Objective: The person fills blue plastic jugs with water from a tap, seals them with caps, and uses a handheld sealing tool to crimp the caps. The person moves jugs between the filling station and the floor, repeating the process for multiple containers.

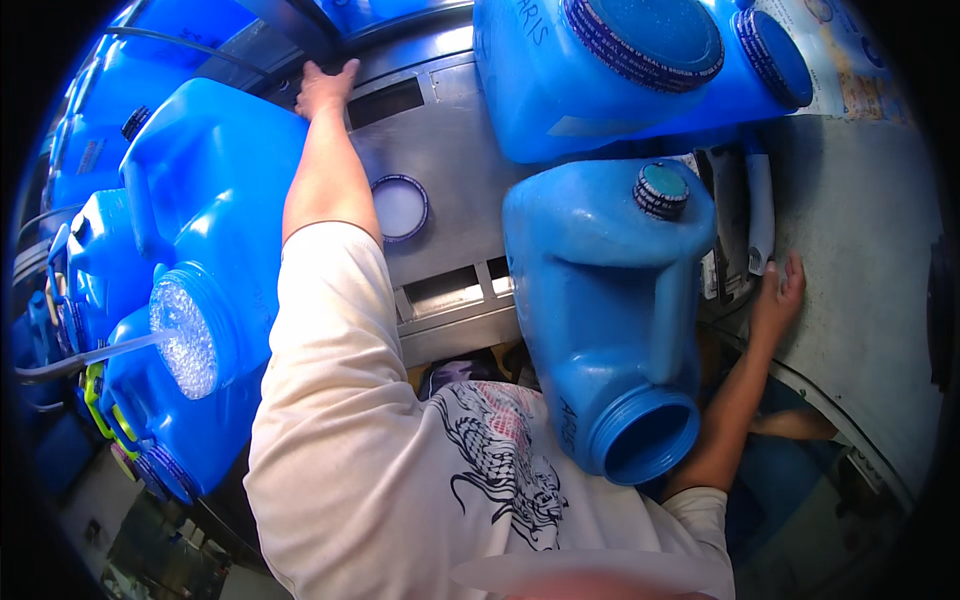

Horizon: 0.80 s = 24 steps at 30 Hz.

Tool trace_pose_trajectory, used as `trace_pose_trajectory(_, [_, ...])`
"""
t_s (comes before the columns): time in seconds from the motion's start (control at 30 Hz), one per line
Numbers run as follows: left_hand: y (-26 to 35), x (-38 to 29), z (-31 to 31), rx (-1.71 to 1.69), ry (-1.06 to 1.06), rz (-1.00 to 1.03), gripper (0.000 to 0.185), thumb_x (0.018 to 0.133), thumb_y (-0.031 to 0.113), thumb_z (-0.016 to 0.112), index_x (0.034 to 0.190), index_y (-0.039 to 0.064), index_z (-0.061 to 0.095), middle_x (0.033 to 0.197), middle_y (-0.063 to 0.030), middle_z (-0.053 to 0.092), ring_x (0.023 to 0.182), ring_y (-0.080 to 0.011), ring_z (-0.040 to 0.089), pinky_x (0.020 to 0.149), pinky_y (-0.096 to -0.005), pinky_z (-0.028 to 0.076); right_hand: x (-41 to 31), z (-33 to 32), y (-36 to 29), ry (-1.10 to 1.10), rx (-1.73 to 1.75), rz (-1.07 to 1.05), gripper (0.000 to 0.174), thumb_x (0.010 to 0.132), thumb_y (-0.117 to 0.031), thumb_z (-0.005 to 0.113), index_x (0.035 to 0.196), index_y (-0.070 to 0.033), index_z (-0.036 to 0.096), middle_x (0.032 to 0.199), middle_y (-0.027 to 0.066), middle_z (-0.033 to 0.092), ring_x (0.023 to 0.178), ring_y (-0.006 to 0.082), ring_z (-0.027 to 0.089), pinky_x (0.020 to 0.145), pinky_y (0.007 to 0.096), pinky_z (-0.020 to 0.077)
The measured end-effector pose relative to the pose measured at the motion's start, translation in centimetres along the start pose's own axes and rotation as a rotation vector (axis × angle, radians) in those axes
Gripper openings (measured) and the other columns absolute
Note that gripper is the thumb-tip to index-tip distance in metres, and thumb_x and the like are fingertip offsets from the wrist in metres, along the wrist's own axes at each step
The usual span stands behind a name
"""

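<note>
My left hand (pixel 326 88) reaches to the back beside a metal frame, fingers spread and holding nothing visible. Just left of my arm, water runs from a clear tube (pixel 112 352) into the wide mouth of a large blue plastic water container (pixel 225 172); the water there is foaming. My right hand (pixel 780 296) is at the far right, fingers apart, by the lower end of a grey handle-like part (pixel 761 202); contact is unclear. Between my arms stands an uncapped blue container (pixel 600 300) with a small screw cap. A round lid (pixel 400 208) lies on the steel counter (pixel 457 165).
Two more blue containers with large sealed lids (pixel 645 37) stand at the back right. Other blue containers (pixel 97 262) crowd the far left. A grey panel (pixel 862 247) edges the right side, and part of another person's limb (pixel 795 424) shows below it.
</note>
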<state>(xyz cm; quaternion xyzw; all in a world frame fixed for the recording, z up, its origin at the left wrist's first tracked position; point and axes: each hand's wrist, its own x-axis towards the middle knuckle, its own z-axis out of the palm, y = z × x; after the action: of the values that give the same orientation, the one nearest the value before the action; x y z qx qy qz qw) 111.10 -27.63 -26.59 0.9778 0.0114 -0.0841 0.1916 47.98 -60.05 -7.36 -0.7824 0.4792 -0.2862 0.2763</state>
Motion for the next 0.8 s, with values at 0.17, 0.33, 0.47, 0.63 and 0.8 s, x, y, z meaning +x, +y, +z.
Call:
trace_pose_trajectory(0.17, [0.3, -3.9, 2.6, -0.082, 0.063, 0.108, 0.112, 0.069, 0.075, 0.069, 0.154, 0.014, 0.031, 0.158, -0.0209, 0.028, 0.141, -0.0398, 0.036, 0.112, -0.0562, 0.032, -5.1, -0.2, -13.1, -0.482, 0.384, -0.132, 0.056, 0.098, -0.035, 0.061, 0.141, -0.001, 0.049, 0.131, 0.0193, 0.059, 0.116, 0.0267, 0.060, 0.099, 0.0383, 0.0471])
trace_pose_trajectory(0.33, [-3.1, -15.3, 4.6, 0.156, -0.348, 0.161, 0.140, 0.052, 0.078, 0.079, 0.160, 0.018, 0.015, 0.164, -0.0250, 0.005, 0.149, -0.0497, 0.009, 0.118, -0.0630, 0.014, -6.2, 1.6, -20.0, -0.806, 0.205, -0.341, 0.083, 0.087, -0.037, 0.076, 0.151, -0.004, 0.035, 0.121, 0.0162, 0.063, 0.110, 0.0243, 0.062, 0.095, 0.0401, 0.0500])
trace_pose_trajectory(0.47, [-6.9, -23.4, 5.1, 0.450, -0.493, 0.230, 0.143, 0.049, 0.065, 0.088, 0.160, 0.023, 0.010, 0.165, -0.0219, 0.005, 0.150, -0.0477, 0.009, 0.116, -0.0654, 0.017, -6.6, 1.7, -20.9, -1.023, 0.554, 0.038, 0.084, 0.086, -0.013, 0.072, 0.155, -0.006, 0.025, 0.113, 0.0149, 0.066, 0.099, 0.0182, 0.064, 0.091, 0.0340, 0.0511])
trace_pose_trajectory(0.63, [-8.9, -29.4, 3.8, 0.439, -0.399, 0.327, 0.142, 0.050, 0.061, 0.089, 0.160, 0.029, 0.005, 0.165, -0.0186, 0.000, 0.150, -0.0453, 0.008, 0.115, -0.0667, 0.020, -6.1, 0.5, -19.0, -0.968, 0.718, 0.072, 0.077, 0.086, -0.001, 0.061, 0.154, -0.007, 0.027, 0.114, 0.0165, 0.064, 0.099, 0.0158, 0.063, 0.091, 0.0314, 0.0508])
trace_pose_trajectory(0.8, [-9.5, -33.6, 2.7, 0.508, -0.418, 0.220, 0.132, 0.057, 0.047, 0.092, 0.159, 0.030, 0.011, 0.164, -0.0159, 0.009, 0.150, -0.0439, 0.013, 0.114, -0.0646, 0.026, -4.3, -1.8, -16.8, -0.881, 0.603, 0.013, 0.070, 0.089, -0.004, 0.059, 0.153, -0.007, 0.029, 0.114, 0.0187, 0.064, 0.099, 0.0149, 0.062, 0.085, 0.0285, 0.0520])
